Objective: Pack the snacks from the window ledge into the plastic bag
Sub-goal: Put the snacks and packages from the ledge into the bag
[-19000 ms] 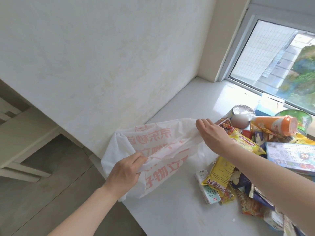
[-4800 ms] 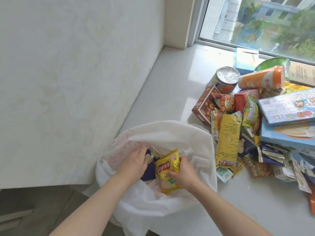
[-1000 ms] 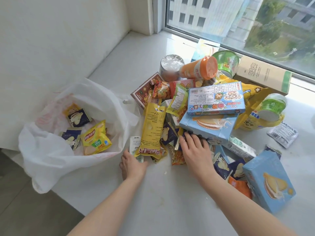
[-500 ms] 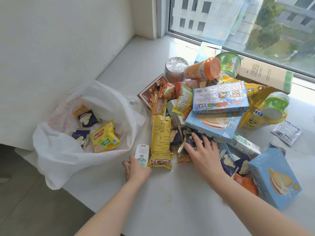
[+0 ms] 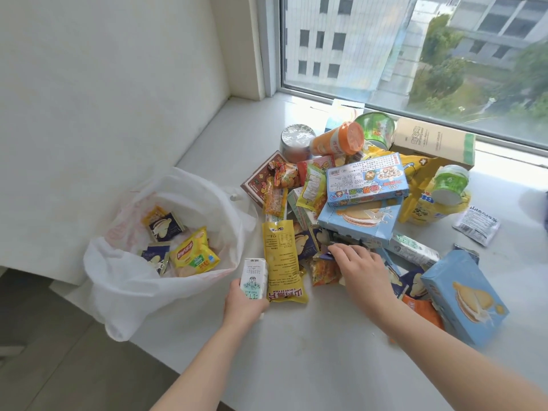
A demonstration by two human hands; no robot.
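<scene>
Now the left hand grips the small milk carton it merely touched a second ago. The right hand has reached deeper into the snack pile, though whether it grips anything is unclear. The plastic bag gapes at the window ledge's left edge, so the carton probably goes in next.

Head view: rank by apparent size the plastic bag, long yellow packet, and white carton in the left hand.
Largest first: plastic bag, long yellow packet, white carton. Packet and carton lie side by side, so nearness barely matters.
</scene>
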